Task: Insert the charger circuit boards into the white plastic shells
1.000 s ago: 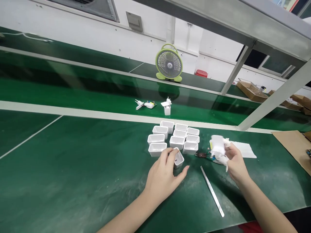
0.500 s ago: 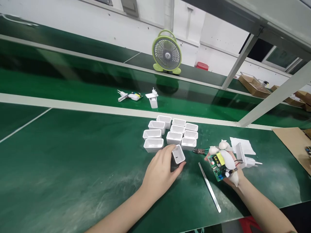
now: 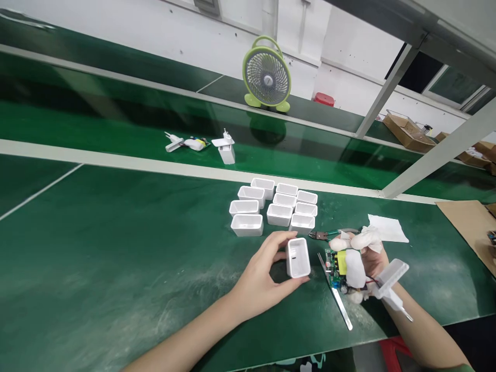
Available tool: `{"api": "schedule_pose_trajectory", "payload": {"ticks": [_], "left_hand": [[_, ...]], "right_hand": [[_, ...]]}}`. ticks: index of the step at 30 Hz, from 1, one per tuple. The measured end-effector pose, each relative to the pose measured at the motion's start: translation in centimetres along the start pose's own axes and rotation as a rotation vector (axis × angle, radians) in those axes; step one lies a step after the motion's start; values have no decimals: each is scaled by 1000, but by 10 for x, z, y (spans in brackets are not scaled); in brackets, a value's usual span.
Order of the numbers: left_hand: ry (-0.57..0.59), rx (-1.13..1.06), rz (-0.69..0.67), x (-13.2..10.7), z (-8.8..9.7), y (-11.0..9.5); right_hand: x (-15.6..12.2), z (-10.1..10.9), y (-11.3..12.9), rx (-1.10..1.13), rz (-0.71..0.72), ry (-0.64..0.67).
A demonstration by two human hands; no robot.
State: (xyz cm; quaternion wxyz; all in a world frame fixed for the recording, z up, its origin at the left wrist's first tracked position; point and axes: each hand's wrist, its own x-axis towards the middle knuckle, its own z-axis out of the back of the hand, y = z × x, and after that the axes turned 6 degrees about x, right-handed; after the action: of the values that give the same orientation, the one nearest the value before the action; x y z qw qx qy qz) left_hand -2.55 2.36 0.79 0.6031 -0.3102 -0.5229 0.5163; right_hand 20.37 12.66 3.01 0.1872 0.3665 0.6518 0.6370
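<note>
My left hand (image 3: 267, 276) grips a white plastic charger case (image 3: 299, 261) between thumb and fingers, its open mouth facing me. In my right hand (image 3: 374, 261) is a green circuit board (image 3: 336, 268) with yellow and white parts, wired to a white plug cover (image 3: 392, 279) with prongs that hangs over the wrist. White wraps cover some of that hand's fingertips. Metal tweezers (image 3: 341, 308) lie on the bench, their tips partly behind the board. Cutting pliers (image 3: 321, 235) rest just beyond my right hand. Several white cases (image 3: 247, 226) stand in rows past my left hand.
On the green ledge behind sit a plug with its board (image 3: 189, 143) and a white charger (image 3: 226, 150). A green fan (image 3: 267, 77) stands farther back. White paper (image 3: 388, 229) and cardboard (image 3: 465, 227) lie at right. A slanted metal post (image 3: 434, 150) rises from the ledge.
My left hand has moved the case right, toward the board. The board has turned and shifted slightly left, and its plug cover now hangs lower. The charger on the ledge appears farther left.
</note>
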Motion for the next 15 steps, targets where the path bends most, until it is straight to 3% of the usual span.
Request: {"api": "schedule_pose_trajectory", "payload": {"ticks": [3, 10, 15], "left_hand": [[18, -12, -50, -2, 2, -5], [14, 159, -302, -1, 5, -7], [-7, 145, -389, 0, 4, -4]], "right_hand": [[-3, -4, 7, -25, 101, 90], [-8, -13, 14, -227, 163, 118], [-4, -14, 15, -350, 213, 155]]}}
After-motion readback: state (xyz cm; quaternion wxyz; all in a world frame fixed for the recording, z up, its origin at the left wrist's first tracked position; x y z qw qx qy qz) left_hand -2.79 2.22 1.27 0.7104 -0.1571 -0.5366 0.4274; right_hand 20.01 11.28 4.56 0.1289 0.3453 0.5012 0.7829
